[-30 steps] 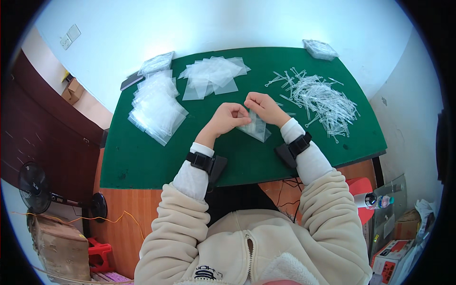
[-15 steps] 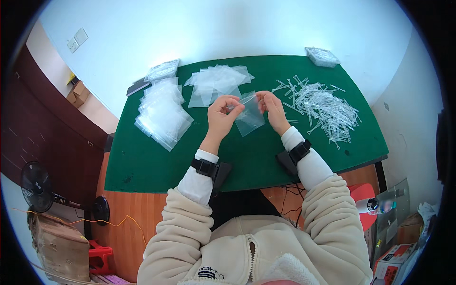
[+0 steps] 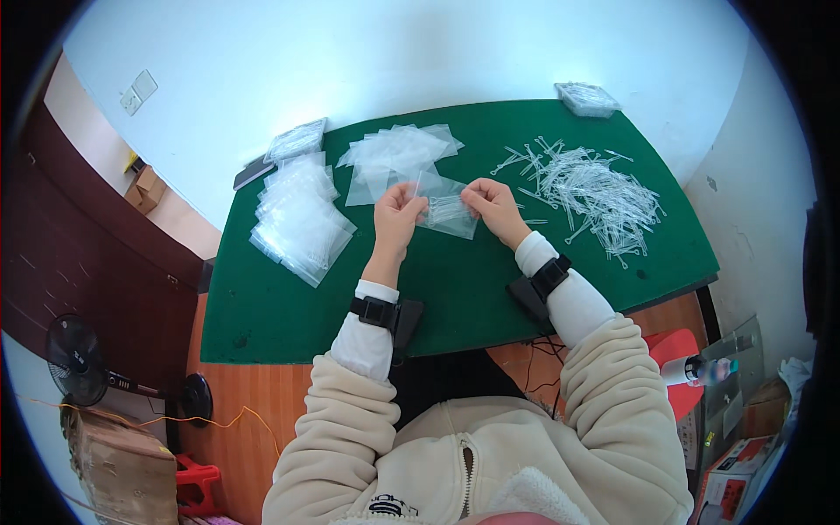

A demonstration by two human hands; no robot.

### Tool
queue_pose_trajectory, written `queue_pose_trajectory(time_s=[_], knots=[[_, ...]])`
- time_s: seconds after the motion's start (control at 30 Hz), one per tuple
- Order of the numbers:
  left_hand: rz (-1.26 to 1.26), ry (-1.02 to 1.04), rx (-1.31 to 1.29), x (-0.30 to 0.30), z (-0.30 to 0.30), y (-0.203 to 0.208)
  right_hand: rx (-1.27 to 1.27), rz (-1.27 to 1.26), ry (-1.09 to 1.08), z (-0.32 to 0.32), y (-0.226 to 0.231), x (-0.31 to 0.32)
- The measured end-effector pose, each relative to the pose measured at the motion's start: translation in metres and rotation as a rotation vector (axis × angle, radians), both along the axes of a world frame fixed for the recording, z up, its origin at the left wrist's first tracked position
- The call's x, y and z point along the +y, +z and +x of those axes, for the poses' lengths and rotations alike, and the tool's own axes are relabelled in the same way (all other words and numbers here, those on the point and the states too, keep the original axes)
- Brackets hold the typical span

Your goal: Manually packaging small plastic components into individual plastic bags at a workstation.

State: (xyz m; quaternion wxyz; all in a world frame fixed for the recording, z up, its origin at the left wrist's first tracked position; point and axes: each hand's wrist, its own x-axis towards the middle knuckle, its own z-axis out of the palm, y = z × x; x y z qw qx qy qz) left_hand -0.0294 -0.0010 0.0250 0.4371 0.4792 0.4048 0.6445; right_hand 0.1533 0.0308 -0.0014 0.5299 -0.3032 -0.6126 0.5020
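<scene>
A small clear plastic bag (image 3: 454, 227) is stretched between my hands, just above the green table (image 3: 394, 306). Several thin clear sticks (image 3: 448, 210) show through it, lying crosswise and seemingly inside. My left hand (image 3: 398, 219) pinches the bag's left side between thumb and fingers. On the right side, my right hand (image 3: 497, 208) is closed on its edge near the stick ends. Just beyond the left hand lies a spread of flat clear bags (image 3: 398, 149). To the right of my right hand is a loose heap of clear plastic sticks with looped ends (image 3: 599, 197).
Another overlapping stack of clear bags (image 3: 302, 219) lies at the left. Clear packs stand at the back left (image 3: 297, 140) and back right (image 3: 588, 100), near the white wall (image 3: 437, 52). A black fan (image 3: 79, 359) and a cardboard box (image 3: 122, 464) are left of the table.
The bag has turned from hanging tilted to lying spread crosswise between both hands, and the sticks in it now show plainly. My right hand has moved slightly down, its fingers now closed on the bag.
</scene>
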Motion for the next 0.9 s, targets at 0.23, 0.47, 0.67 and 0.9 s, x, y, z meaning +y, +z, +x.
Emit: queue_pose_trajectory(time_s=[0.23, 0.47, 0.67, 0.9], knots=[[-0.086, -0.079, 0.027, 0.003, -0.001, -0.008, 0.088, 0.054, -0.206, 0.007, -0.009, 0.011], [-0.097, 0.092, -0.085, 0.008, -0.012, -0.014, -0.114, 0.458, -0.456, 0.001, 0.016, -0.008], [-0.08, 0.066, -0.178, 0.005, -0.003, -0.009, -0.534, 0.899, -0.53, -0.006, 0.037, -0.029], [-0.105, -0.054, -0.159, 0.001, -0.001, -0.003, -0.5, 0.822, -0.482, 0.005, 0.017, -0.008]])
